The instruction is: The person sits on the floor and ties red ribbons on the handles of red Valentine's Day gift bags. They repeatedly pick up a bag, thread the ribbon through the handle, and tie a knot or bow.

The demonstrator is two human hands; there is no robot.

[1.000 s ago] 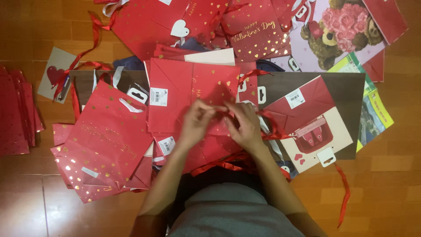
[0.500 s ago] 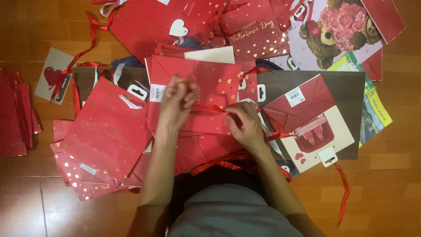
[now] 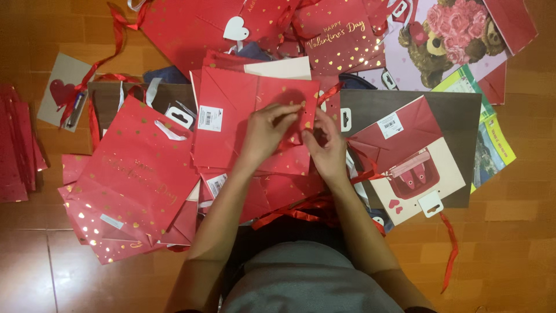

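Floor (image 3: 509, 232) of reddish wood planks, spread with flattened gift bags. Largest among them: brown bag (image 3: 457, 116) at right, carrying a red and cream panel with a white hang tag; bear bag (image 3: 446, 35) at top right, lilac, printed with a teddy bear and pink roses; big red bag (image 3: 136, 179) at left, dotted with gold hearts, lying over a fan of similar ones. Further red bags along the top edge, one with a white heart tag (image 3: 235, 28). Stack of red bags (image 3: 17, 145) at the far left edge, well apart from the rest. Grey card (image 3: 61, 90) with a red heart at upper left, red ribbon trailing across it.

In the middle, directly ahead of the person: flat red bag (image 3: 231, 124), gold hearts on its right half, white sticker (image 3: 209, 117) on its left half, resting on top of other red bags. Left hand (image 3: 267, 130) laid on the right part of this bag, fingers curled, tips pinching at something small near the bag's upper right corner. Right hand (image 3: 325, 145) just beside, fingers bent and pressed together toward the left hand's tips, almost touching. Exact thing pinched too small to tell; red ribbon (image 3: 330, 93) showing just above the right hand.

Loose ribbon (image 3: 295, 211) bunched between the forearms, near the lap.
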